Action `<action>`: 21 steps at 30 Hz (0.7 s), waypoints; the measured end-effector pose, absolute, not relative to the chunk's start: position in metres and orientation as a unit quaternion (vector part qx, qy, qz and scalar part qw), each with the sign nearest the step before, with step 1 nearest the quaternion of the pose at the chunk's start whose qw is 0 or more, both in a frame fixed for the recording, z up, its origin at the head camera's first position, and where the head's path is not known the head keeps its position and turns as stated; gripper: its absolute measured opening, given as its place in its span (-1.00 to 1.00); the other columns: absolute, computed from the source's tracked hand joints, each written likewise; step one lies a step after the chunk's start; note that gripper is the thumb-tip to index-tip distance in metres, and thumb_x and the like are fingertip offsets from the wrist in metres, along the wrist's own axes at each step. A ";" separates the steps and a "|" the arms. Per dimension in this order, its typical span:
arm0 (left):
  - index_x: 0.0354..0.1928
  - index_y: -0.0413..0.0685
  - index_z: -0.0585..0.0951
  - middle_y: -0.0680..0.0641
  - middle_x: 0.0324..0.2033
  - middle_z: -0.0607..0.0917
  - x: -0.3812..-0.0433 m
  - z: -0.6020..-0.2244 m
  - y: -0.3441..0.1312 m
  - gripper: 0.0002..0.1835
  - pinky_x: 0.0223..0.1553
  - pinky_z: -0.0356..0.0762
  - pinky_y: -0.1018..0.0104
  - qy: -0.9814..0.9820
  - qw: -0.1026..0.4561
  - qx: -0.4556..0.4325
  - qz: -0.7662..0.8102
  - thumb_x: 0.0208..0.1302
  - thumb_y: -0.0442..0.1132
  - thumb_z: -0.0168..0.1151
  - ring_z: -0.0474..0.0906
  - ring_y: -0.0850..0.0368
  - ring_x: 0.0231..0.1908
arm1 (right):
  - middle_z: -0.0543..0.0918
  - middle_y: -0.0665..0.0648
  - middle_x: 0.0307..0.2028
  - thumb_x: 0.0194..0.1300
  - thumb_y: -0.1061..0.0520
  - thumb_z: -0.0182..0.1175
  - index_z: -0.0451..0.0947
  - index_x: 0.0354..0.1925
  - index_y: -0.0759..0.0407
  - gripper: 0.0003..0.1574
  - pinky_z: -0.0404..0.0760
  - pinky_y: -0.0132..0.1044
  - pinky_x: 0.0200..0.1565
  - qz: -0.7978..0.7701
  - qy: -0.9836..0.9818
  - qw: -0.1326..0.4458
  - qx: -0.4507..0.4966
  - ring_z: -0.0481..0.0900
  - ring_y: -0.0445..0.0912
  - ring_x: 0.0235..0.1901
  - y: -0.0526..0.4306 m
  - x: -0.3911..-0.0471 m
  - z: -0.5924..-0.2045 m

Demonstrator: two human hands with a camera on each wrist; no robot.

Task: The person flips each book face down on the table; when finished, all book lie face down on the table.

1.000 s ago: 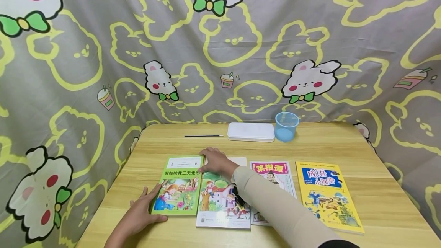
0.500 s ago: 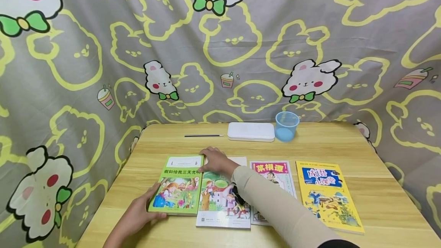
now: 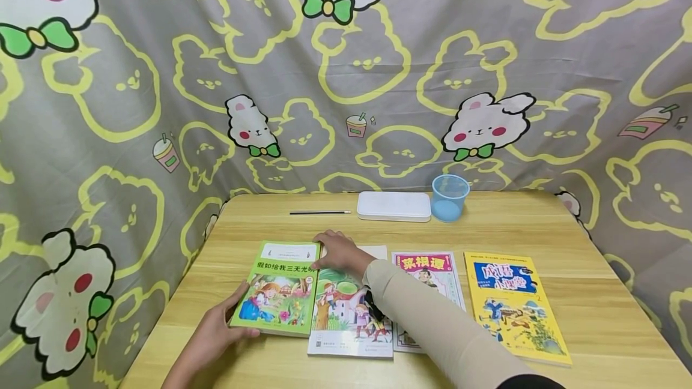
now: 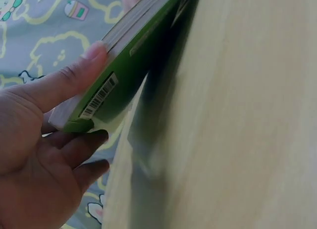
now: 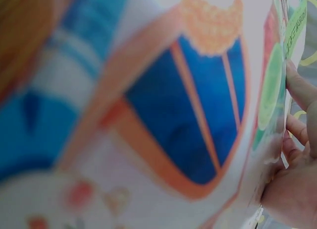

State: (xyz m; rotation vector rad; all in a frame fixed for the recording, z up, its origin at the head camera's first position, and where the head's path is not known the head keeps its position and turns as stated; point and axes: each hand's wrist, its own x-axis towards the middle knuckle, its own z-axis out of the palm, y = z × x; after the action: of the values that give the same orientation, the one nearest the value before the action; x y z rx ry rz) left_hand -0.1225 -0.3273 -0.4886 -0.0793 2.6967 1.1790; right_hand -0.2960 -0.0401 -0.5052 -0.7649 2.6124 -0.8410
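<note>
A green paperback book [image 3: 278, 302] with a picture of a child in a garden lies at the left of a row of books. My left hand [image 3: 216, 332] grips its lower left corner. In the left wrist view, the thumb lies along the page edges, fingers go under the back cover [image 4: 126, 73], and this corner is raised off the table. My right hand [image 3: 342, 252] holds the green book's upper right corner, thumb by its side edge. That arm crosses a second picture book [image 3: 346, 311], whose cover fills much of the right wrist view.
A pink-and-white book [image 3: 426, 264] lies partly under the right forearm, and a yellow book [image 3: 513, 311] is farther right. Along the back of the wooden table [image 3: 259, 224] are a pencil [image 3: 320, 213], a white case [image 3: 394, 206] and a blue cup [image 3: 450, 199]. A patterned curtain [image 3: 389, 83] surrounds the table.
My left hand has closed on the green book's lower left corner and tipped that side up, shifting it slightly left. The right hand stays in place.
</note>
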 end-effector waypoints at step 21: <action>0.59 -0.32 0.06 -0.34 0.59 0.01 -0.120 -0.472 -0.314 0.14 0.15 0.52 0.57 0.818 0.059 -0.011 0.572 0.07 -0.35 0.59 0.07 -0.21 0.52 | 0.42 0.08 0.42 0.25 -0.22 0.46 0.38 0.47 0.00 -0.06 0.26 0.16 0.45 -0.296 0.907 0.140 -0.265 0.32 0.10 0.42 -0.041 -0.297 -0.508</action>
State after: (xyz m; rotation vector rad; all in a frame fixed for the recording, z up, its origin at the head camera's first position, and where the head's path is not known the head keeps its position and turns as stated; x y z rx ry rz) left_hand -0.1200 -0.3135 -0.4717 -0.0318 2.4792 1.7316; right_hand -0.2970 -0.0406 -0.5077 -0.7659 2.6210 -0.8538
